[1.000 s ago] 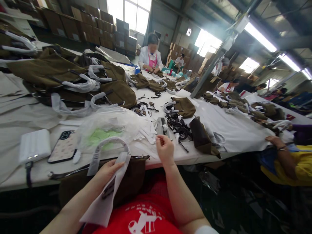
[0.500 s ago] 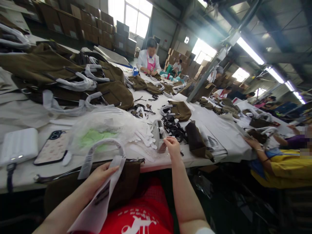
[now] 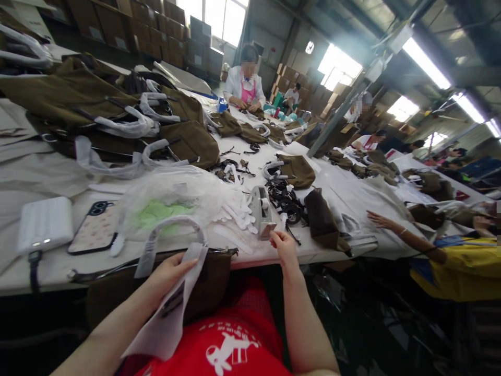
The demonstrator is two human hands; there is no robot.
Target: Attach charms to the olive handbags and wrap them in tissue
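Observation:
My left hand [image 3: 176, 269] is closed on a white wrapping sheet [image 3: 168, 318], at the wrapped handle [image 3: 178, 220] of a dark brown bag [image 3: 209, 279]. The bag hangs at the table's front edge, and the sheet drapes down over it. At the front of a grey tape dispenser [image 3: 260, 209], my right hand [image 3: 282, 244] is closed, thumb and fingertips pinched together. What those fingertips hold, if anything, is too small to make out.
A clear plastic bag [image 3: 168, 193], a phone [image 3: 95, 227] and a white power bank [image 3: 45, 224] lie left. Black straps [image 3: 287, 201] and a dark bag [image 3: 321, 219] lie right. Beyond, a person's hand [image 3: 381, 220] reaches over the table.
My right hand has drawn slightly back from the dispenser, toward me. My left hand keeps its grip on the sheet. The person's hand at the right now stretches out over the table. The view has shifted.

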